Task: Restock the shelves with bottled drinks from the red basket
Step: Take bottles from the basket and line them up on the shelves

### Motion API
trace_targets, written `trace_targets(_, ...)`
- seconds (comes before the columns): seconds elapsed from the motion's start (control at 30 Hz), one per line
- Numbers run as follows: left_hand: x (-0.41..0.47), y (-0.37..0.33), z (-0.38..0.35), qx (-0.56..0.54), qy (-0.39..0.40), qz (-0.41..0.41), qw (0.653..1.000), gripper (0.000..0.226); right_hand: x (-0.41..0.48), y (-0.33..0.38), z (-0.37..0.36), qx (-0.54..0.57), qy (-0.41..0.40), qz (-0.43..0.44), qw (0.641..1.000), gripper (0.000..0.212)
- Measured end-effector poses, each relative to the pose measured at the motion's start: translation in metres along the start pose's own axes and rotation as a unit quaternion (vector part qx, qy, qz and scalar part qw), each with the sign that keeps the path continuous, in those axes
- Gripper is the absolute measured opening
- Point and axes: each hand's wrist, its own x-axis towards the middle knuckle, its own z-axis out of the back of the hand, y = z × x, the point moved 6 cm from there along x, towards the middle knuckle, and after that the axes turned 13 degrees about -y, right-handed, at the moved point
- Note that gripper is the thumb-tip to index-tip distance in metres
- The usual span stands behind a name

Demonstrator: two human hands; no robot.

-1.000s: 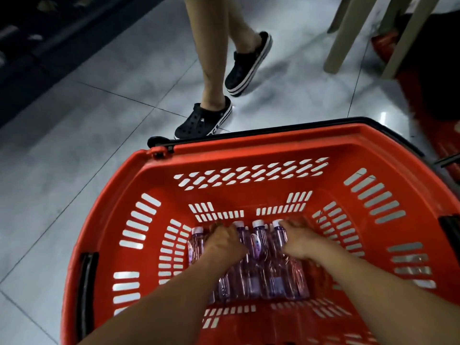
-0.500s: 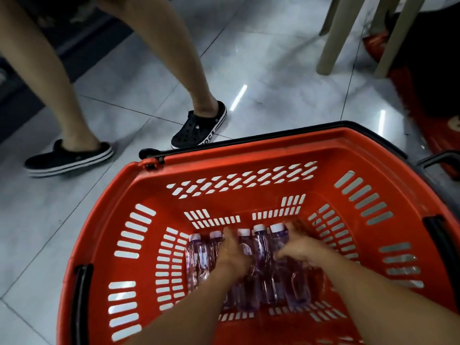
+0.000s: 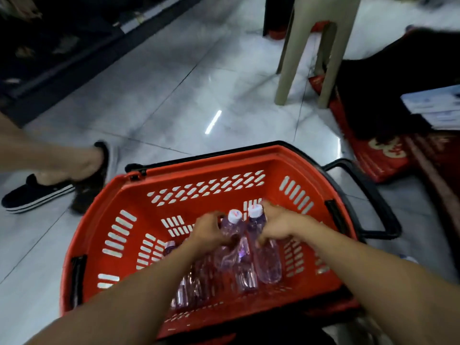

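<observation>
Gripping light, likely slick purple bottles (image 3: 267, 265) below the caps with left hand (image 3: 209, 231) and right hand (image 3: 276, 227) in red basket (image 3: 99, 220).

One red basket (image 3: 104, 232), two hands (image 3: 209, 231) (image 3: 278, 226), two bottles (image 3: 231, 227) (image 3: 268, 265) held up, more lying beneath, blurred beyond counting; one beige stool (image 3: 286, 61).
</observation>
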Motion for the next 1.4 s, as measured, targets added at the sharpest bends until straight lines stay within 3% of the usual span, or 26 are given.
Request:
trace_targets(0.07, -0.011, -0.027, 0.006, -0.039, 0.014, -0.035, 0.999, 0.036, -0.025, 0.0, 0.03, 0.065, -0.045, 0.016, 0.997, 0.091)
trace_targets(0.2, -0.038, -0.095, 0.019, -0.12, 0.047, -0.113, 0.985, 0.033, -0.095, 0.006, 0.097, 0.207, -0.18, 0.059, 0.96, 0.069)
trace_targets(0.43, -0.127, -0.243, 0.024, -0.202, 0.165, -0.248, 0.933, 0.035, -0.249, -0.014, 0.19, 0.333, -0.38, 0.11, 0.856, 0.066)
trace_targets(0.57, -0.188, -0.315, -0.004, -0.286, 0.216, -0.269, 0.894, 0.031, -0.336, -0.05, 0.233, 0.407, -0.471, 0.105, 0.775, 0.054)
trace_targets(0.7, -0.242, -0.385, -0.059, -0.378, 0.288, -0.285, 0.833, 0.033, -0.416, -0.093, 0.263, 0.407, -0.555, 0.109, 0.718, 0.039)
trace_targets(0.9, -0.299, -0.474, -0.145, -0.434, 0.302, -0.307, 0.791, 0.032, -0.498, -0.156, 0.291, 0.334, -0.698, 0.101, 0.626, 0.045)
trace_targets(1.03, -0.307, -0.51, -0.195, -0.468, 0.318, -0.307, 0.765, 0.034, -0.512, -0.188, 0.305, 0.302, -0.749, 0.104, 0.581, 0.051)
trace_targets(1.27, -0.309, -0.557, -0.271, -0.479, 0.315, -0.304, 0.761, 0.024, -0.503, -0.254, 0.321, 0.26, -0.822, 0.044, 0.504, 0.065)
trace_targets(1.4, -0.316, -0.572, -0.307, -0.47, 0.344, -0.305, 0.754, 0.038, -0.504, -0.288, 0.324, 0.245, -0.848, 0.003, 0.469, 0.066)
